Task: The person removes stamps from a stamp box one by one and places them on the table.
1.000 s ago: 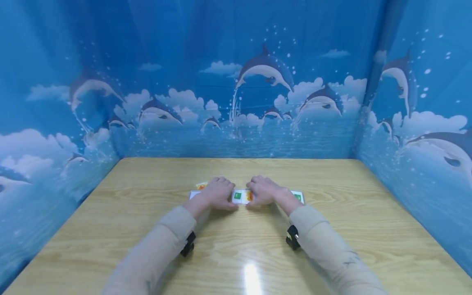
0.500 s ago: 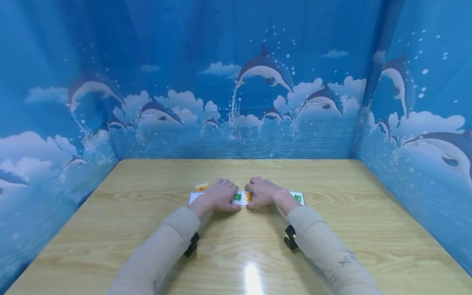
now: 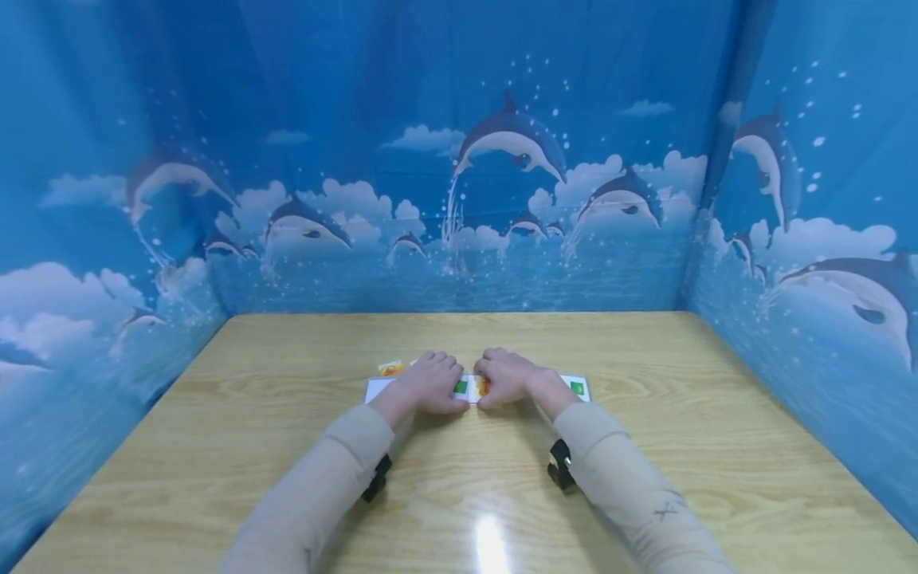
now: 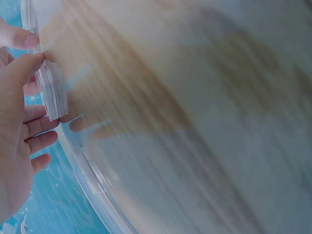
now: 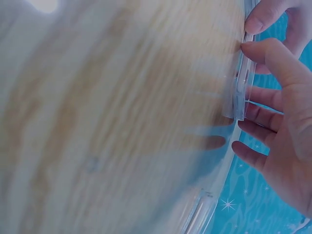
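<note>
Side by side near the middle of the table, my left hand (image 3: 430, 384) and right hand (image 3: 505, 378) grip a small flat clear-edged piece (image 3: 470, 387) with a green square and an orange picture on white. Each thumb lies along its near edge, the fingers at the far edge. In the left wrist view, its layered clear edge (image 4: 51, 90) sits between thumb and fingers; the right wrist view shows the same edge (image 5: 240, 92) in the right hand. A long white strip (image 3: 382, 388) shows beyond both hands, with another green square (image 3: 577, 388) at its right end. The hands hide much of it.
A small orange-and-white card (image 3: 390, 368) lies just behind the strip, left of my left hand. The glossy wood-grain table (image 3: 459, 470) reflects the hands and a light. Blue dolphin-print curtains (image 3: 344, 159) stand around the back and sides.
My left hand has shifted slightly right, narrowing the gap between the hands and covering part of the middle green square. The right hand stays nearly in place; the head view has shifted a little.
</note>
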`<act>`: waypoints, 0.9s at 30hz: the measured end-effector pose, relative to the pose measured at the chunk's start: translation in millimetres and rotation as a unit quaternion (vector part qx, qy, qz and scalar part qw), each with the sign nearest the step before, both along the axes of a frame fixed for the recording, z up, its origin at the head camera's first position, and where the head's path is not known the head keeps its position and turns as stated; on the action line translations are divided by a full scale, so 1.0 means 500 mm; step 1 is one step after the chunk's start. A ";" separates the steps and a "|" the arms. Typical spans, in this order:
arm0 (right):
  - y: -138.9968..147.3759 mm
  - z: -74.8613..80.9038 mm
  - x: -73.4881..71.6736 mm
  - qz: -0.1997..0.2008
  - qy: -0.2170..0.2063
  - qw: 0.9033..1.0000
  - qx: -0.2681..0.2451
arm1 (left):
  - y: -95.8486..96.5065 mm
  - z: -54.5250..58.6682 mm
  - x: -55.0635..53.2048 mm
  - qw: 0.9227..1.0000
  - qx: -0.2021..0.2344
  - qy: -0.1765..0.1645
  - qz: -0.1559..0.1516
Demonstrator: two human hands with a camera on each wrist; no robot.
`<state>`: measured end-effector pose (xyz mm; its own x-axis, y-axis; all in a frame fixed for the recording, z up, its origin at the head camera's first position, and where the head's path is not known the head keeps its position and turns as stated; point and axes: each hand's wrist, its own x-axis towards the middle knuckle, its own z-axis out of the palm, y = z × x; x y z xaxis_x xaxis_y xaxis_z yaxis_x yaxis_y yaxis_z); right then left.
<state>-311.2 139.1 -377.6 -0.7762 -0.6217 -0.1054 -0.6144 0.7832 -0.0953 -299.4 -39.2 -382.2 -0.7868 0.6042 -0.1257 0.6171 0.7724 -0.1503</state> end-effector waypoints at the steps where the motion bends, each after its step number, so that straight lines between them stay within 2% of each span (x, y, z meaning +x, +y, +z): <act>1: 0.000 -0.001 -0.001 0.000 0.001 1.000 0.000 | 0.000 0.000 0.000 1.000 -0.002 0.001 0.000; 7: -0.001 -0.003 -0.002 0.006 -0.002 1.000 -0.007 | 0.001 0.000 -0.001 1.000 -0.013 0.003 -0.004; 15: -0.003 0.002 0.001 0.003 0.003 1.000 0.001 | 0.001 -0.001 -0.003 0.997 -0.052 0.038 -0.032; 20: -0.005 0.005 0.001 0.008 0.010 1.000 0.006 | -0.002 -0.006 -0.006 0.997 -0.044 0.042 -0.037; 27: -0.005 0.005 0.000 0.019 0.016 1.000 0.006 | -0.001 -0.007 -0.008 0.999 -0.023 0.024 -0.024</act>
